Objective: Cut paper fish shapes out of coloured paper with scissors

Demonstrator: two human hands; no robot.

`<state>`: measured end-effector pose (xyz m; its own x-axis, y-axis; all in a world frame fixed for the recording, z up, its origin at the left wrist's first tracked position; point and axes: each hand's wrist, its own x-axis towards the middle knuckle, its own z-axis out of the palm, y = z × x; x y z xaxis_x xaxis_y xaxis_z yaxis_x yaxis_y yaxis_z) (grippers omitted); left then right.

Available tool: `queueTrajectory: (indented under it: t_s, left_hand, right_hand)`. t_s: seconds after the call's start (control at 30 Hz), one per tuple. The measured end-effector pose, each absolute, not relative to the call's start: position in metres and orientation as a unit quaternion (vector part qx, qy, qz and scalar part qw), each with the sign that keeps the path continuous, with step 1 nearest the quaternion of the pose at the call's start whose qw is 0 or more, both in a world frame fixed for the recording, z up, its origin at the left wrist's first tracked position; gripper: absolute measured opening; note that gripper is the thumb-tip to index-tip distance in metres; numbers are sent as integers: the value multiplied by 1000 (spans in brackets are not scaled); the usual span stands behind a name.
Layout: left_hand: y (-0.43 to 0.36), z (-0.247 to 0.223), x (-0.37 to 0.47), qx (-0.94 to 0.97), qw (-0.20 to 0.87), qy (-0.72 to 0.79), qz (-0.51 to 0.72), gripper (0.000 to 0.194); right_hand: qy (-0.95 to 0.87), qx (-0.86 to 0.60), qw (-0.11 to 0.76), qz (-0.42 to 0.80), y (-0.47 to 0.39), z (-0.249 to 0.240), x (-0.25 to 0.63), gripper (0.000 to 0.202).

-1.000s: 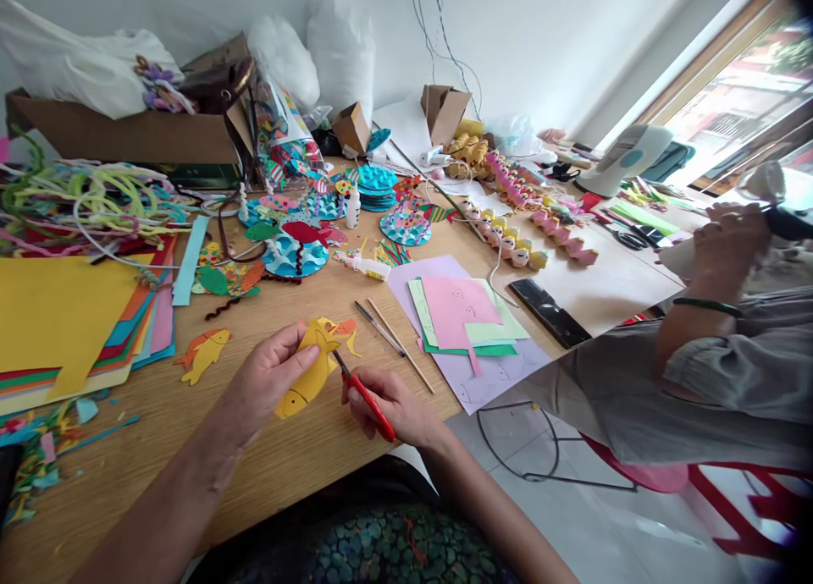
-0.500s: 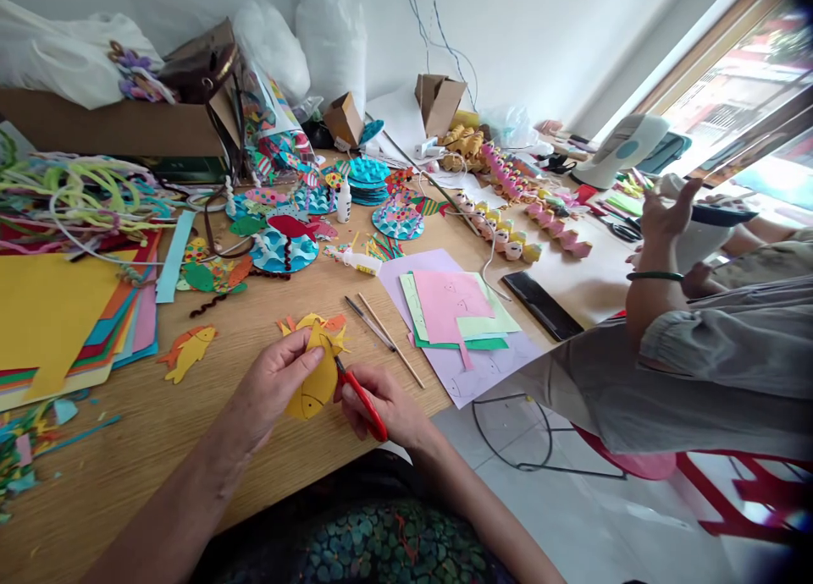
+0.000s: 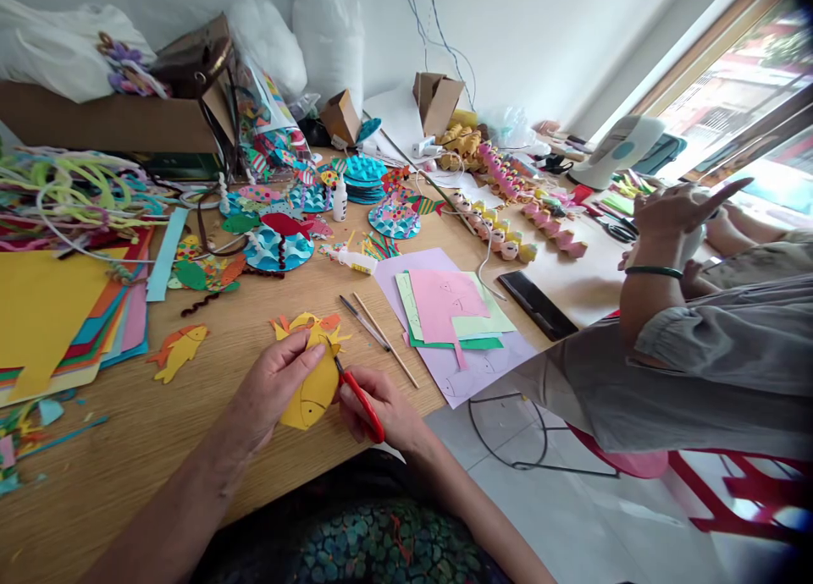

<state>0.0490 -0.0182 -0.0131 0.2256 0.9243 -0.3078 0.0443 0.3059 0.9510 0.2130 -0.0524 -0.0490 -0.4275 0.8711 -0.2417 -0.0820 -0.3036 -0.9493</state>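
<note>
Between the thumb and fingers of my left hand [image 3: 279, 381] is a yellow paper fish [image 3: 311, 402] with a drawn eye and gill line. My right hand [image 3: 378, 402] grips red-handled scissors [image 3: 362, 402], their blades at the fish's upper right edge near its tail. Yellow and orange paper scraps [image 3: 308, 320] lie just beyond my left hand. On the table to the left rest an orange and yellow cut-out fish pair [image 3: 179, 353]. A pen [image 3: 364, 323] and a thin wooden stick [image 3: 387, 341] lie beyond my right hand.
Coloured paper sheets [image 3: 54, 313] are stacked at left, above small clippings [image 3: 31, 436]. Marked pink paper [image 3: 448, 300] tops other sheets at right, beside a black phone [image 3: 537, 305]. Glue bottles, decorated fish discs [image 3: 279, 250] and egg-carton pieces fill the back. A co-worker [image 3: 673, 313] sits at right.
The yellow fish has tilted slightly in my left hand, and the scissors stay at its edge. The co-worker's hand has shifted, one finger now extended. The whole view has moved a little.
</note>
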Motion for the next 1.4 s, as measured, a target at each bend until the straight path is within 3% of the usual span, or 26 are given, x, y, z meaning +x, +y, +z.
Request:
queueTrajectory:
  t_s: [1.4]
  left_hand:
    - [-22,-2,53,421,672,514,328,29]
  right_hand:
    - [-466,-410,357,699,-60,-48,214,46]
